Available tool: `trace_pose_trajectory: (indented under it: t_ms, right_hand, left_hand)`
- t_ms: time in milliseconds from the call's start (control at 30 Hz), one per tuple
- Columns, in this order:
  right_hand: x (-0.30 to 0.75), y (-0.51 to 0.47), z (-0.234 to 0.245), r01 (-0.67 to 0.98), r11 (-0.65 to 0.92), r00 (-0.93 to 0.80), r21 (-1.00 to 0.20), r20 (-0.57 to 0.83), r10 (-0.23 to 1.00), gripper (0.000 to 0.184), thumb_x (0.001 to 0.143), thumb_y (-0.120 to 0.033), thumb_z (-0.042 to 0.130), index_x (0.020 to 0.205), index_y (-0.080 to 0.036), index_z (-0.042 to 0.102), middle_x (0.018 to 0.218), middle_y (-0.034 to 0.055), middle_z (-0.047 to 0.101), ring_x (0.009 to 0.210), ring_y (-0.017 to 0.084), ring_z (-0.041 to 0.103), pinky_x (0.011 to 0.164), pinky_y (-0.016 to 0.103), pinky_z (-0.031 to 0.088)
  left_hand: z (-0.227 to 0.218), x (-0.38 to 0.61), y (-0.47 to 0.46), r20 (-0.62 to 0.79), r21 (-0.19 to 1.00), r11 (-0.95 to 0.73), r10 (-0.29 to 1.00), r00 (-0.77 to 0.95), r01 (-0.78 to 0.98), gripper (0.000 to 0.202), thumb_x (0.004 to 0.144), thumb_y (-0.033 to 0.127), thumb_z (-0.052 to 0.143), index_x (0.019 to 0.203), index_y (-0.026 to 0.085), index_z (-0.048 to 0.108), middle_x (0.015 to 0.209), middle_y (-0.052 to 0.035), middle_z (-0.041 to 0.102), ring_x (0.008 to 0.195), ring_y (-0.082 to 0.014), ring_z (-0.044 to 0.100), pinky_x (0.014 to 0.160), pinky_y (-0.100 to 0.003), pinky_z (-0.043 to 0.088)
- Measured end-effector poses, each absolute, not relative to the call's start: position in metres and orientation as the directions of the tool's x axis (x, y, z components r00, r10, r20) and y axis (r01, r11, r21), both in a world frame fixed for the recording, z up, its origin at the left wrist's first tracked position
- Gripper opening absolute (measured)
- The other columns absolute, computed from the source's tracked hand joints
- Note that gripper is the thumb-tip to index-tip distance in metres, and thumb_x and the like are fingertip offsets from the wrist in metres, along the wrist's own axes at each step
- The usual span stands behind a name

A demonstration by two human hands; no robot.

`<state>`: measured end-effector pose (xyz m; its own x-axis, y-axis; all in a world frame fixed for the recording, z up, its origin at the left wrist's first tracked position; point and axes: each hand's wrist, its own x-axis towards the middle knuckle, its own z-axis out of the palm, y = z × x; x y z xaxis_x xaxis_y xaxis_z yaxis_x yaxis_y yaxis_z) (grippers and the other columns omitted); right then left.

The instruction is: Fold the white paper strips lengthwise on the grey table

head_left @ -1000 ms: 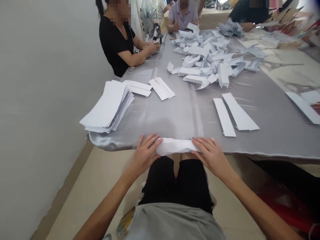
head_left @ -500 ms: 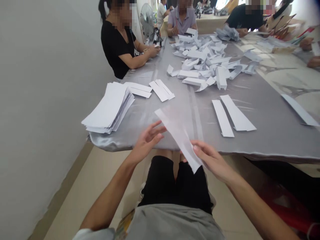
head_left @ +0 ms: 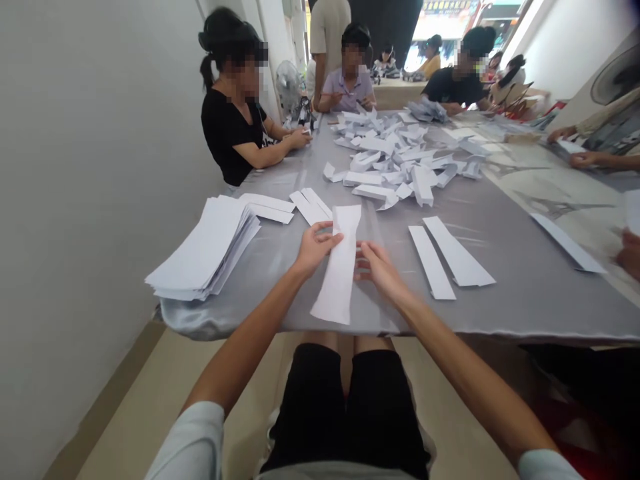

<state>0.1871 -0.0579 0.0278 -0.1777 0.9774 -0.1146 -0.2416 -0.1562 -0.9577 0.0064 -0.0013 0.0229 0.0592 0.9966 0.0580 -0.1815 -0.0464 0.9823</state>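
A long white paper strip (head_left: 340,267) lies lengthwise on the grey table (head_left: 500,293), pointing away from me. My left hand (head_left: 315,248) pinches its left edge near the middle. On the other side, my right hand (head_left: 376,265) rests with curled fingers on the strip's right edge. Two more flat strips (head_left: 447,257) lie just right of my right hand. A thick stack of white sheets (head_left: 207,248) sits at the table's left corner.
A heap of folded white paper pieces (head_left: 395,160) fills the table's middle. Several other people sit along both sides and at the far end, handling paper. A wall runs close on the left. A few flat strips (head_left: 287,205) lie beside the stack.
The strip was rolled under both hands at the table edge, then lifted and turned. Now it lies lengthwise on the table with both hands at its sides. The camera has tilted up.
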Motion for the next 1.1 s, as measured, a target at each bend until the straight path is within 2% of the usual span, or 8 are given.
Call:
trace_pose_trajectory:
  t_ms: [67,167,267,433,667,833,1000,1100]
  right_hand:
    - [0.184,-0.019,0.029,-0.220,-0.107,-0.206,-0.970,-0.061,0.977,0.046,0.093,-0.065,0.066,0.113,-0.024,0.059,0.095,0.0032,0.070,0.074,0.016,0.067,0.055,0.024,0.055]
    - [0.175,0.023,0.024,-0.147,-0.067,-0.249,-0.987,-0.029,0.968,0.051,0.091,-0.071,0.065,0.108,-0.024,0.058,0.084,-0.0001,0.066,0.065,0.014,0.063,0.046,0.021,0.046]
    - [0.165,0.042,0.009,-0.134,-0.066,-0.237,-0.989,-0.033,0.971,0.057,0.086,-0.075,0.067,0.104,-0.022,0.060,0.072,-0.0033,0.061,0.060,0.014,0.059,0.045,0.021,0.042]
    - [0.160,0.042,-0.013,-0.208,0.021,-0.200,-0.978,0.064,0.978,0.054,0.081,-0.071,0.073,0.088,-0.018,0.064,0.072,-0.0017,0.064,0.062,0.012,0.055,0.054,0.023,0.044]
    - [0.162,0.037,-0.012,-0.250,-0.052,-0.191,-0.967,-0.003,0.981,0.051,0.079,-0.062,0.081,0.101,-0.020,0.064,0.070,-0.0043,0.066,0.053,0.012,0.056,0.050,0.024,0.046]
    - [0.159,0.037,-0.014,-0.243,-0.044,-0.183,-0.969,0.001,0.983,0.047,0.075,-0.059,0.083,0.090,-0.019,0.064,0.062,-0.0049,0.061,0.046,0.010,0.051,0.037,0.021,0.038]
    - [0.157,0.035,-0.014,-0.185,-0.032,-0.190,-0.982,0.004,0.982,0.043,0.076,-0.058,0.081,0.083,-0.021,0.059,0.057,-0.0048,0.060,0.044,0.010,0.053,0.034,0.019,0.038]
    - [0.157,0.035,-0.014,-0.141,-0.007,-0.195,-0.990,0.020,0.981,0.042,0.077,-0.057,0.079,0.081,-0.022,0.057,0.055,-0.0050,0.060,0.040,0.009,0.049,0.034,0.019,0.037]
  left_hand:
    - [0.018,0.007,0.014,0.110,0.979,-0.104,0.994,0.022,-0.174,0.077,0.066,0.044,0.096,0.127,0.021,0.054,0.089,-0.0024,0.074,0.064,-0.0136,0.068,0.059,-0.024,0.053]
    - [0.011,0.007,0.030,0.153,0.978,-0.147,0.988,0.029,-0.146,0.067,0.070,0.048,0.092,0.119,0.021,0.056,0.088,0.0001,0.071,0.060,-0.0110,0.065,0.055,-0.021,0.051]
    - [0.000,0.006,0.038,0.152,0.981,-0.144,0.987,0.059,-0.130,0.063,0.072,0.051,0.090,0.117,0.018,0.062,0.095,-0.0049,0.072,0.064,-0.0123,0.067,0.056,-0.022,0.052]
    - [-0.013,0.001,0.039,0.164,0.979,-0.155,0.984,0.062,-0.129,0.066,0.075,0.048,0.089,0.128,0.015,0.067,0.111,-0.0124,0.074,0.071,-0.0152,0.071,0.060,-0.025,0.056]
    - [-0.014,0.002,0.037,0.231,0.968,-0.226,0.972,0.034,-0.105,0.060,0.079,0.046,0.087,0.127,0.015,0.072,0.126,-0.0153,0.074,0.093,-0.0206,0.074,0.076,-0.029,0.062]
    - [-0.017,0.003,0.040,0.187,0.978,-0.191,0.981,-0.047,-0.090,0.058,0.080,0.051,0.085,0.124,0.014,0.077,0.098,-0.0104,0.080,0.072,-0.0187,0.071,0.060,-0.027,0.057]
    - [-0.015,0.005,0.041,0.222,0.966,-0.230,0.972,-0.082,-0.116,0.048,0.082,0.054,0.082,0.107,0.013,0.082,0.105,-0.0126,0.081,0.090,-0.0234,0.075,0.077,-0.032,0.061]
    - [-0.015,0.007,0.040,0.219,0.966,-0.227,0.973,-0.078,-0.127,0.051,0.073,0.050,0.090,0.107,0.014,0.079,0.099,-0.0117,0.081,0.086,-0.0227,0.076,0.074,-0.031,0.060]
